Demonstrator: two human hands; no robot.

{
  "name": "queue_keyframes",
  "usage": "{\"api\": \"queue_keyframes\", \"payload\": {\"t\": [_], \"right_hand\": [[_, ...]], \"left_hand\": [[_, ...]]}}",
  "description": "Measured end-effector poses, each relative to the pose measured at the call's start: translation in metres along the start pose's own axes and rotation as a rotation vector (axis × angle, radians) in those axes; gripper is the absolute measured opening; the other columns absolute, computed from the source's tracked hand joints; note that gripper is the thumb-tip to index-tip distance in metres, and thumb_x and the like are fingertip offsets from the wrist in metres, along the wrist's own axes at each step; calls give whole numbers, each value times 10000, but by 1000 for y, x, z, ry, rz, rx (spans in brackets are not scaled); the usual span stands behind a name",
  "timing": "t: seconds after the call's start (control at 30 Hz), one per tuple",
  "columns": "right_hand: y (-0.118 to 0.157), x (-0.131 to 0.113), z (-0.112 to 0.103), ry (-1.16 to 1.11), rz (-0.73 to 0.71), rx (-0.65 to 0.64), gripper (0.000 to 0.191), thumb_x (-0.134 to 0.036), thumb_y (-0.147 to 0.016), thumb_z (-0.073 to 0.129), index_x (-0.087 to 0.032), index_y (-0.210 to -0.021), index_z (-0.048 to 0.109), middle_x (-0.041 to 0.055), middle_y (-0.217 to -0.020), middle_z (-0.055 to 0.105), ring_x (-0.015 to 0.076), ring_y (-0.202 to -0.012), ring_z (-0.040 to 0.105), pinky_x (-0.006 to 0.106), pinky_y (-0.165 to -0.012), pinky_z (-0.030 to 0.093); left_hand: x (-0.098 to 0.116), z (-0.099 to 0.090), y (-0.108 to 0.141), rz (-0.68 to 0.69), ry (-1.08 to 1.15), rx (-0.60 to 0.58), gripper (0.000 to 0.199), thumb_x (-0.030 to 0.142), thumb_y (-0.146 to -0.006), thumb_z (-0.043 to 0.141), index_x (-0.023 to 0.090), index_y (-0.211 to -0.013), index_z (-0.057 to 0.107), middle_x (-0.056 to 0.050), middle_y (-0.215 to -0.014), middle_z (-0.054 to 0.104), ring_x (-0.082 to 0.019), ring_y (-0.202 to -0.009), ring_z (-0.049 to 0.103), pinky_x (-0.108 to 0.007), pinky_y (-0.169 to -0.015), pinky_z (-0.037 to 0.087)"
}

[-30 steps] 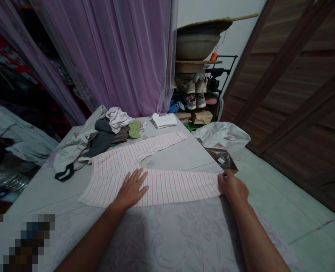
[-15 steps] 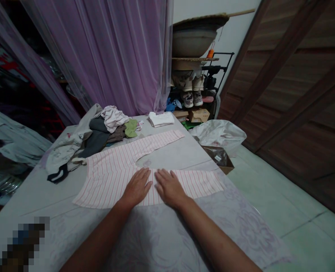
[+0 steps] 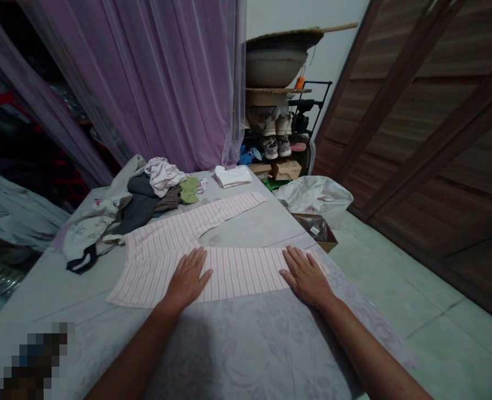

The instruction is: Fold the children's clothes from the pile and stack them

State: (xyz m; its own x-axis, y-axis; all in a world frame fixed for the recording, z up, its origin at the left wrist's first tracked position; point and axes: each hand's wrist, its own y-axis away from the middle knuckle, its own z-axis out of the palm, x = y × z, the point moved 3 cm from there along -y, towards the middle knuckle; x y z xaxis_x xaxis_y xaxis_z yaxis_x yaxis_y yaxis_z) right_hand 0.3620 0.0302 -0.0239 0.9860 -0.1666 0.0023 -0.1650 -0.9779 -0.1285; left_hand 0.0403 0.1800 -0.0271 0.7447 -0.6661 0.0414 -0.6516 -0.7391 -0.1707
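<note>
A pair of white trousers with pink stripes [image 3: 241, 269] lies spread on the bed, its two legs pointing right and its waist to the left. My left hand [image 3: 187, 279] rests flat on the nearer leg, close to the crotch, with fingers stretched out. Toward the hem of that same leg, my right hand [image 3: 306, 276] lies palm down, its fingers extended and thumb apart. Neither hand grasps the cloth. The farther leg angles away toward the back right, untouched.
Crumpled clothes [image 3: 141, 194] are heaped at the back left of the bed. A folded white cloth [image 3: 232, 176] sits at the far edge. Beyond the right edge are a plastic bag [image 3: 319, 194], a cardboard box [image 3: 327, 240] and a shoe rack [image 3: 312, 119]. A purple curtain [image 3: 158, 78] hangs behind.
My right hand has slid right along the nearer leg toward its hem. My left hand has shifted slightly left. The hands were close together before and are now well apart.
</note>
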Motion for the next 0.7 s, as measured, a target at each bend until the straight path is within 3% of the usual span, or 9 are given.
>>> {"api": "queue_keyframes", "payload": {"t": [0.1, 0.2, 0.33, 0.47, 0.57, 0.7], "right_hand": [[-6, -12, -6, -21, 60, -11, 512, -383, -950, 408, -143, -1393, 503, 142, -1500, 431, 289, -1391, 371, 506, -1132, 254], [-21, -38, -18, -105, 71, 15, 430, -308, -924, 450, -179, -1313, 580, 135, -1455, 490, 284, -1342, 432, 494, -1102, 297], [-57, -97, -32, -291, -72, 18, 384, -294, -911, 486, -189, -1251, 631, 111, -1336, 601, 222, -1240, 523, 343, -1056, 350], [-103, -160, -40, -365, -180, -79, 322, -265, -911, 477, -204, -1155, 677, 86, -1182, 685, 198, -1115, 593, 292, -960, 394], [-132, -191, -41, -330, -181, -176, 289, -308, -909, 482, -205, -1049, 713, 94, -1101, 711, 210, -1049, 620, 290, -874, 420], [-155, -210, -36, -323, -159, -248, 280, -378, -893, 512, -227, -986, 729, 79, -1052, 732, 214, -981, 652, 283, -785, 439]], "left_hand": [[-3, -3, 3, -33, -9, -25, 576, 482, -978, 313, 165, -1445, 425, -95, -1529, 405, -260, -1425, 339, -469, -1169, 264], [-1, -6, 3, -54, -3, -10, 546, 458, -975, 341, 170, -1427, 447, -99, -1522, 418, -261, -1419, 350, -473, -1170, 262], [-1, -6, 3, -41, 40, 54, 505, 423, -974, 357, 154, -1380, 493, -119, -1475, 479, -252, -1385, 400, -459, -1160, 296], [-17, -7, 4, -72, 63, 76, 488, 381, -982, 332, 117, -1348, 520, -137, -1448, 505, -248, -1372, 418, -422, -1142, 340], [-30, -12, 6, -127, 21, 34, 498, 397, -978, 347, 147, -1380, 499, -123, -1493, 456, -276, -1413, 355, -481, -1155, 300], [-30, -20, 8, -144, -13, -84, 506, 416, -978, 357, 242, -1447, 434, -72, -1556, 363, -276, -1449, 286, -526, -1167, 240]]}}
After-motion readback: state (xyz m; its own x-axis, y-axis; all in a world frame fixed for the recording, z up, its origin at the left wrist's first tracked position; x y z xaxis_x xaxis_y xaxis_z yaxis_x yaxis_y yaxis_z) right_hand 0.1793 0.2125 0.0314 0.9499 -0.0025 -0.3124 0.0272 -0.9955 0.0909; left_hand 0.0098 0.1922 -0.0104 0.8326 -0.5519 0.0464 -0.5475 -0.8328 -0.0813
